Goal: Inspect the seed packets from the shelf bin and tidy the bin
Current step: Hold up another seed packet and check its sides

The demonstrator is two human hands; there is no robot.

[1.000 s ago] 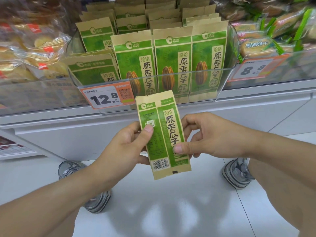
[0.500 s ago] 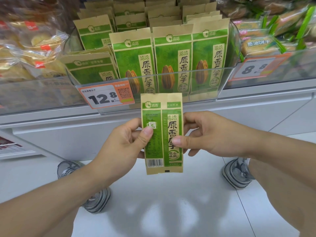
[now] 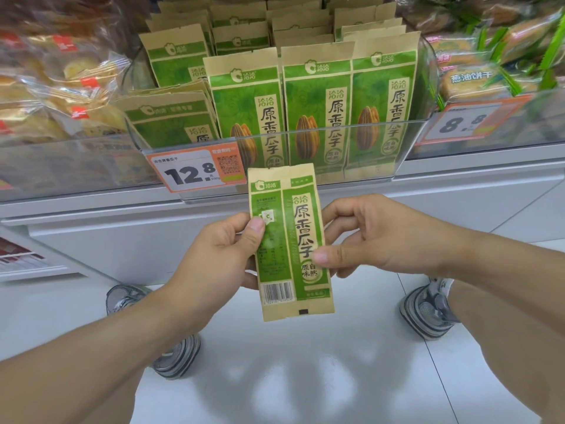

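Note:
Both hands hold one green and tan seed packet (image 3: pixel 290 243) upright in front of the shelf, its narrow side with a barcode facing me. My left hand (image 3: pixel 220 255) pinches its left edge with the thumb on top. My right hand (image 3: pixel 376 237) pinches its right edge near the middle. Behind it, the clear shelf bin (image 3: pixel 305 134) holds several more of the same packets (image 3: pixel 318 108), standing in rows; those at the left (image 3: pixel 171 120) lean back and sit lower.
An orange price tag (image 3: pixel 195 169) reading 12.8 hangs on the bin's front. Bagged pastries (image 3: pixel 58 96) fill the bin to the left, green-wrapped biscuits (image 3: pixel 489 56) the bin to the right. Below are a white cabinet front, a white tiled floor and my two shoes.
The packet went from tilted to upright, then rose a little toward the bin. Both hands kept their grip on its edges.

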